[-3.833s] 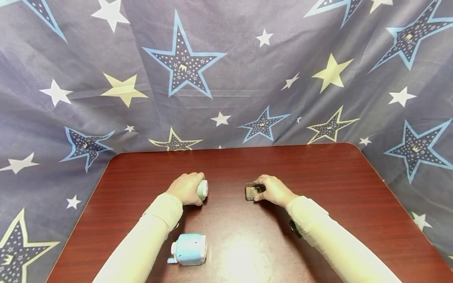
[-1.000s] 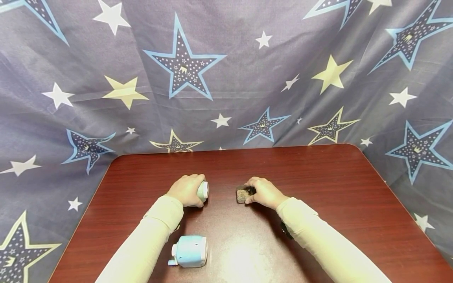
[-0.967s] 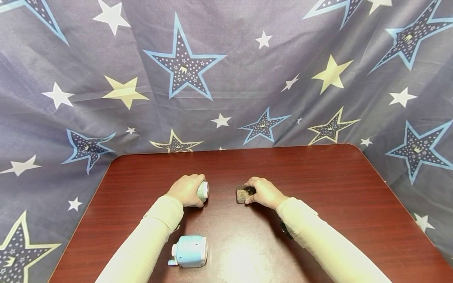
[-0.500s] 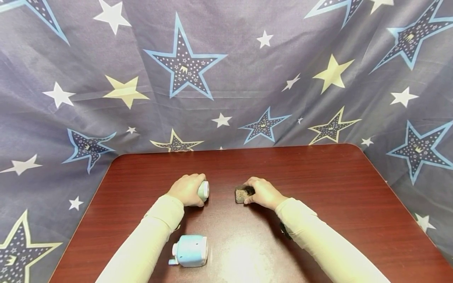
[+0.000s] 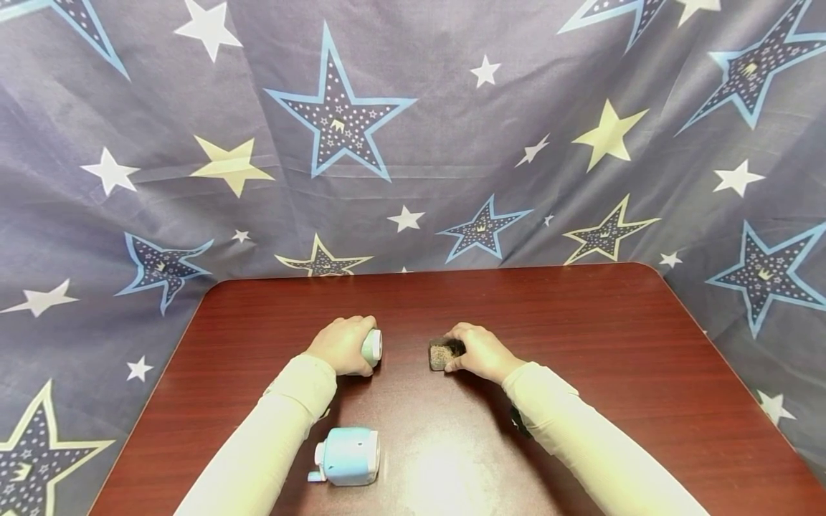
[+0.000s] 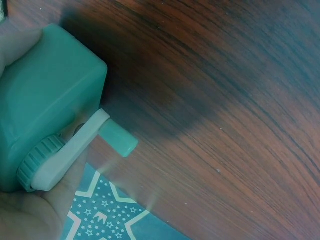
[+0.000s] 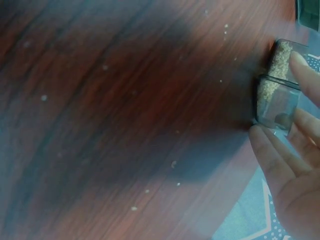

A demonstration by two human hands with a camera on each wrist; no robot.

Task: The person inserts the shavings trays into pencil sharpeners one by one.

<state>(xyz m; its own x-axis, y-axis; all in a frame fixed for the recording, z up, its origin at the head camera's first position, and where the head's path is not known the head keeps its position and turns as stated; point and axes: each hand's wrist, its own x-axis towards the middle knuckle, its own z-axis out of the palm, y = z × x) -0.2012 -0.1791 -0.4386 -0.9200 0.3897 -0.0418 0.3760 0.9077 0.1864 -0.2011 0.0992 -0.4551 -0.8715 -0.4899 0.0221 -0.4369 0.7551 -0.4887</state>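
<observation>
My left hand [image 5: 342, 347] grips a green hand-crank pencil sharpener [image 5: 371, 347] on the table. Its white crank arm [image 6: 70, 152] with a green knob shows in the left wrist view. To the right of it, my right hand [image 5: 484, 352] pinches a small clear shavings drawer [image 5: 442, 356] between thumb and fingers. Tan pencil shavings [image 7: 280, 65] lie inside that drawer. A short gap separates the drawer from the green sharpener. Nearer the front stands a light blue crank pencil sharpener [image 5: 350, 456], which neither hand touches.
The reddish-brown wooden table [image 5: 548, 308] carries these things. Tiny pale specks [image 7: 134, 208] are scattered on its surface in the right wrist view. A grey star-patterned cloth [image 5: 419, 129] hangs behind the table's back edge.
Since the earliest frame my right hand has moved a little to the left with the drawer, closer to the green sharpener. My left hand and the blue sharpener have barely shifted.
</observation>
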